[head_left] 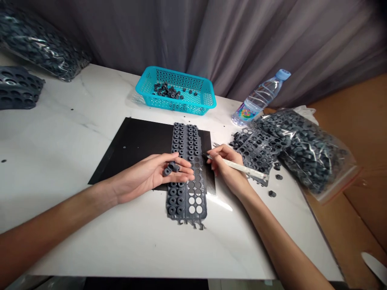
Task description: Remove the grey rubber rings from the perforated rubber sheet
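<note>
Several small black rubber rings [171, 167] rest in my left hand [151, 171], palm up, with the fingers curled loosely around them over a moulded rubber sheet [185, 139]. The sheet's left columns and upper right rows carry rings; its lower right rows show open round holes. My right hand [225, 161] is closed on a slim tool with a whitish handle [246, 168]. The tool's dark tip points at the sheet's right edge; its exact kind is unclear. Under the sheet lies a black mat [145, 137].
A turquoise basket [178, 105] at the back holds loose rings. On the right are a water bottle [260, 98], used rubber sheets [256, 151], a clear bag of rings [311, 151] and loose rings. Another filled bag [42, 44] and a holed sheet [19, 88] lie left.
</note>
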A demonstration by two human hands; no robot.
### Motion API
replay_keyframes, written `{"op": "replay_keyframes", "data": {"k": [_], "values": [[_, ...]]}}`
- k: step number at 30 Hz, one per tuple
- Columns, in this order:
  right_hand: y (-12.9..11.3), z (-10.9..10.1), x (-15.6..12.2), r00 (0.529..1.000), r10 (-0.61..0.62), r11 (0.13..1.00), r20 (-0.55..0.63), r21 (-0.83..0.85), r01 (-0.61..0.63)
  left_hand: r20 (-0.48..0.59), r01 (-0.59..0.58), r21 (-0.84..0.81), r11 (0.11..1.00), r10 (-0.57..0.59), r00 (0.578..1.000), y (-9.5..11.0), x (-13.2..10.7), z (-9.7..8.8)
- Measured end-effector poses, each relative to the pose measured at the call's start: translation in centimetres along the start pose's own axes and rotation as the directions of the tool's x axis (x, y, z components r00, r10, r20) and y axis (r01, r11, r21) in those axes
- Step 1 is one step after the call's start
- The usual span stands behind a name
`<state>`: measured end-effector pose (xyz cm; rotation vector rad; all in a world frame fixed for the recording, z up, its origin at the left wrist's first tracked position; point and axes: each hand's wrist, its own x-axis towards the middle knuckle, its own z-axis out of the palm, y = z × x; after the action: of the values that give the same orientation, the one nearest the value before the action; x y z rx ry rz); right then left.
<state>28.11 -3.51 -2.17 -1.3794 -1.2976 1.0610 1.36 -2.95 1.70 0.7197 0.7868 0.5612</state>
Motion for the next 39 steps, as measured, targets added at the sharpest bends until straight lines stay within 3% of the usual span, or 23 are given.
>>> {"op": "replay_keyframes", "data": {"k": [7, 21, 39], "values": [[-0.17, -0.05, -0.04, 1.0, 0.001, 1.0, 0.004, -0.016, 0.0, 0.05, 0.086, -0.108, 0.99, -0.081, 0.995, 0.49, -0.23, 0.34], [-0.42, -0.05, -0.07, 1.0, 0.007, 1.0, 0.003, -0.027, -0.007, 0.158, 0.056, -0.148, 0.987, -0.033, 0.987, 0.28, -0.51, 0.56], [-0.47, -0.05, -0.1, 1.0, 0.007, 1.0, 0.003, -0.026, -0.007, 0.153, 0.102, -0.173, 0.98, -0.075, 0.985, 0.06, -0.36, 0.73]]}}
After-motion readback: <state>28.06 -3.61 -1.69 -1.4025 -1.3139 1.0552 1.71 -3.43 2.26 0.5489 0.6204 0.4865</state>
